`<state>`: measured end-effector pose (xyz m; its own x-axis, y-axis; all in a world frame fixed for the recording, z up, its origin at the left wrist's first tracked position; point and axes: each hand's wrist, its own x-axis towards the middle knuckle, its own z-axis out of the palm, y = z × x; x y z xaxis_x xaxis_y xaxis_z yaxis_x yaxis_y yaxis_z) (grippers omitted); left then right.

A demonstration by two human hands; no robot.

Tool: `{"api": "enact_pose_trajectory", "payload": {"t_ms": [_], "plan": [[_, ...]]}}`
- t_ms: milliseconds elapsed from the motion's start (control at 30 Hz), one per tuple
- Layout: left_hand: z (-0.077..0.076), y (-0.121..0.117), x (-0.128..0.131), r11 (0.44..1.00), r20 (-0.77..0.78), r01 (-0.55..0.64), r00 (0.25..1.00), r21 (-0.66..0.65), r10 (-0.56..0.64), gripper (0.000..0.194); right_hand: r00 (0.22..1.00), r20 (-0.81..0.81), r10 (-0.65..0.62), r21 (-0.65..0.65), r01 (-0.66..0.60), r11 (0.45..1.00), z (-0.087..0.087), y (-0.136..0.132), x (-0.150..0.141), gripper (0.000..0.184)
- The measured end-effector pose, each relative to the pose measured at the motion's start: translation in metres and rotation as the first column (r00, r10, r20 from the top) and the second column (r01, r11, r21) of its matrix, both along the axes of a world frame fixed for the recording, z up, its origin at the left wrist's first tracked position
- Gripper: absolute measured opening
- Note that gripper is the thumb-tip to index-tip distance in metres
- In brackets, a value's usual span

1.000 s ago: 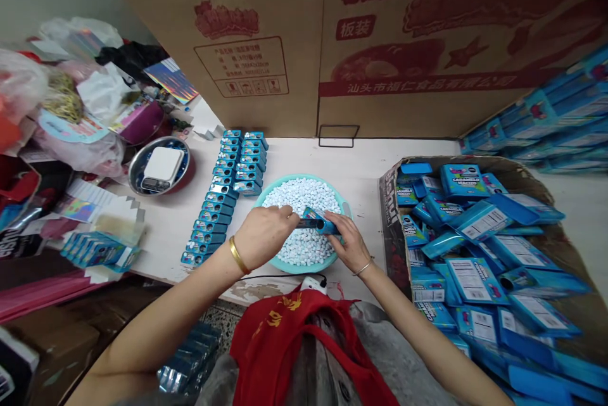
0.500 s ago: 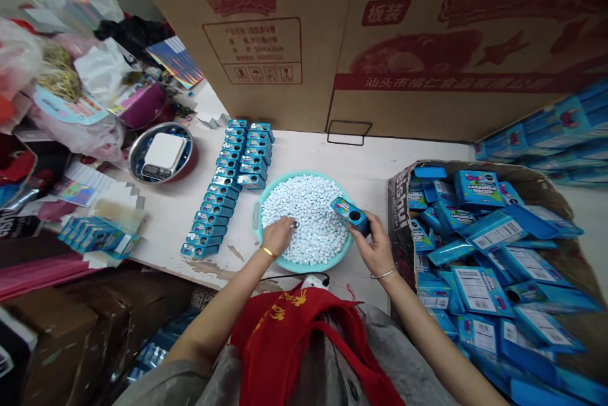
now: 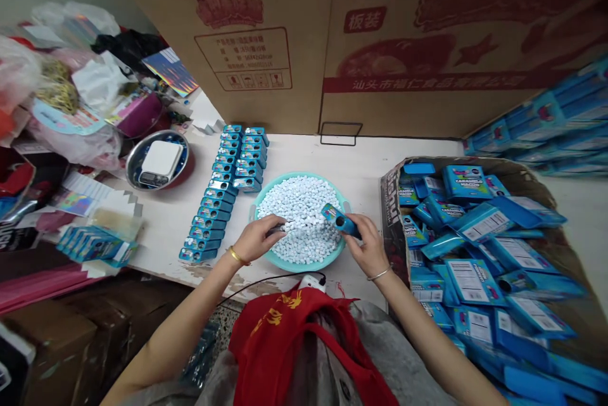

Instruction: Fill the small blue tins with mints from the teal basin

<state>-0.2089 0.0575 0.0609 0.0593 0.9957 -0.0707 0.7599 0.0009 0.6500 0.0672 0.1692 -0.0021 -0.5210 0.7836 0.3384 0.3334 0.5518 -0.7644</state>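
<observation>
A teal basin (image 3: pixel 264 255) full of small white-blue candies (image 3: pixel 304 206) sits on the table in front of me. My right hand (image 3: pixel 365 246) is closed round a small blue box (image 3: pixel 338 219), held tilted over the basin's right side with its round opening showing. My left hand (image 3: pixel 259 239) is closed over the candies at the basin's left, pinching something small and dark that I cannot make out. Both wrists wear thin bangles.
Two rows of small blue boxes (image 3: pixel 223 190) line the table left of the basin. A cardboard carton (image 3: pixel 479 235) heaped with blue boxes stands at the right. A metal bowl with a scale (image 3: pixel 156 162) and cluttered bags lie at the left. Big cartons (image 3: pixel 332 38) wall off the back.
My right hand has brought the blue box down and left, closer over the candies. My left hand has lifted slightly out of the candies with a small item pinched in it.
</observation>
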Motion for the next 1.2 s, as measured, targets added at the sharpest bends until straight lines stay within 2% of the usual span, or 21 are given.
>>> {"api": "enact_pose_trajectory", "payload": {"t_ms": [100, 167, 333, 433, 500, 567, 633, 700, 767, 867, 967, 1067, 1133, 1200], "plan": [[0.038, 0.011, 0.005, 0.993, -0.141, 0.117, 0.983, -0.032, -0.12, 0.024, 0.998, 0.012, 0.061, 0.024, -0.062, 0.998, 0.002, -0.004, -0.008, 0.04], [0.061, 0.021, 0.012, 0.98, -0.273, 0.175, 0.943, -0.09, -0.193, 0.023, 0.996, 0.014, 0.094, 0.037, -0.094, 0.995, 0.003, -0.007, -0.014, 0.041], [0.113, 0.039, 0.045, 0.949, -0.583, 0.192, 0.753, -0.25, -0.306, 0.016, 0.994, 0.009, 0.112, 0.048, -0.112, 0.993, 0.002, -0.012, -0.022, 0.042], [0.132, 0.042, 0.063, 0.948, -0.637, 0.176, 0.706, -0.266, -0.31, 0.018, 0.994, -0.008, 0.11, 0.049, -0.11, 0.993, 0.0, -0.014, -0.024, 0.043], [0.134, 0.04, 0.063, 0.955, -0.636, 0.142, 0.719, -0.262, -0.281, 0.021, 0.995, -0.014, 0.101, 0.048, -0.1, 0.994, 0.0, -0.014, -0.024, 0.043], [0.125, 0.034, 0.05, 0.97, -0.633, 0.065, 0.747, -0.235, -0.203, 0.018, 0.996, -0.026, 0.082, 0.048, -0.081, 0.996, -0.001, -0.013, -0.022, 0.043], [0.101, 0.022, 0.025, 0.976, -0.623, -0.036, 0.775, -0.215, -0.109, 0.016, 0.998, -0.044, 0.054, 0.038, -0.052, 0.998, -0.001, -0.011, -0.018, 0.041], [0.065, 0.007, 0.001, 0.957, -0.611, -0.127, 0.789, -0.261, -0.062, 0.015, 0.998, -0.055, 0.011, 0.01, -0.011, 1.0, 0.0, -0.007, -0.013, 0.039], [0.022, -0.006, -0.014, 0.924, -0.595, -0.172, 0.801, -0.341, -0.07, 0.014, 0.998, -0.056, -0.031, -0.016, 0.03, 0.999, 0.0, -0.003, -0.006, 0.038], [-0.038, -0.013, -0.005, 0.921, -0.522, -0.183, 0.853, -0.345, -0.026, 0.018, 0.996, -0.051, -0.073, -0.024, 0.072, 0.997, 0.001, 0.002, 0.002, 0.036], [-0.078, 0.0, 0.024, 0.934, -0.409, -0.243, 0.904, -0.262, 0.12, 0.023, 0.993, -0.045, -0.108, -0.038, 0.107, 0.994, 0.003, 0.003, 0.005, 0.034], [-0.094, 0.016, 0.041, 0.934, -0.293, -0.276, 0.934, -0.226, 0.205, 0.026, 0.989, -0.056, -0.139, -0.051, 0.136, 0.989, 0.005, 0.002, 0.003, 0.033], [-0.094, 0.018, 0.039, 0.934, -0.26, -0.275, 0.942, -0.228, 0.213, 0.027, 0.988, -0.057, -0.147, -0.056, 0.143, 0.988, 0.005, 0.001, 0.003, 0.033], [-0.086, 0.013, 0.03, 0.942, -0.208, -0.256, 0.955, -0.218, 0.211, 0.026, 0.989, -0.046, -0.143, -0.06, 0.14, 0.988, 0.004, 0.0, 0.004, 0.033]]}}
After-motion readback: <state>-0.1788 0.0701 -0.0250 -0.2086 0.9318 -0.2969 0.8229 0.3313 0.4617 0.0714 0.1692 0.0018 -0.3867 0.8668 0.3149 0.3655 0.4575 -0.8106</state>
